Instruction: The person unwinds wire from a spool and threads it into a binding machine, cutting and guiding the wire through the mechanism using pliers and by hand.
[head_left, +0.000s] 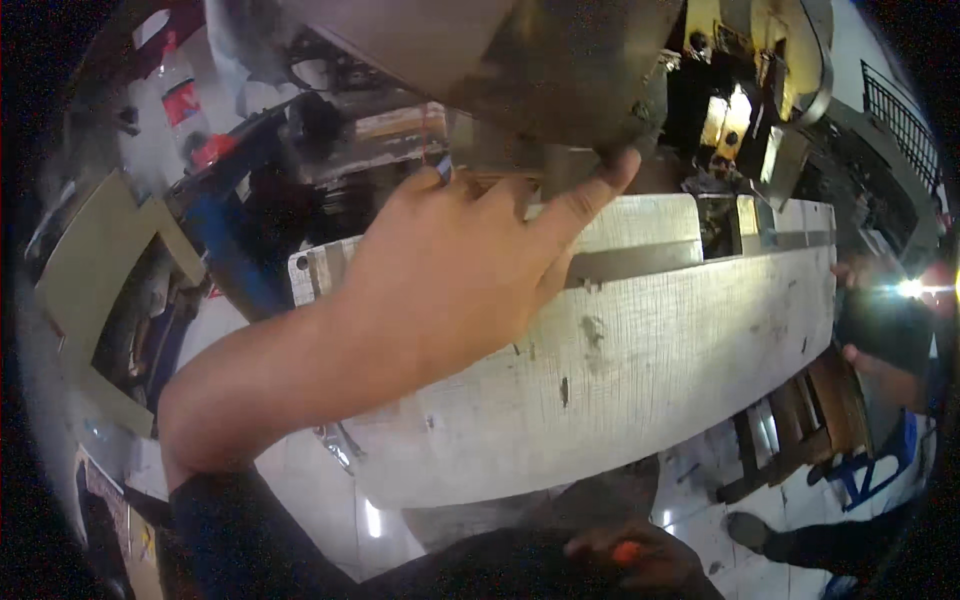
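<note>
My left hand (465,250) reaches from the left over a pale, scratched machine table (640,340). One digit stretches up and right, its tip close to the underside of a big dark machine head (560,70). The other fingers bend away, their tips hidden behind the hand. Nothing shows in its grasp. Low in the picture, in shadow before my dark clothing, is my right hand (645,565). Its fingers are closed around a small orange thing (627,552), whose kind I cannot make out.
Yellowish, worn machine parts (730,120) stand beyond the table. A person's hand (885,375) shows at the right, beside a bright light (910,288). Another person's shoe (748,530) is at lower right, near a wooden stand (800,430). A plastic bottle (183,105) stands far left.
</note>
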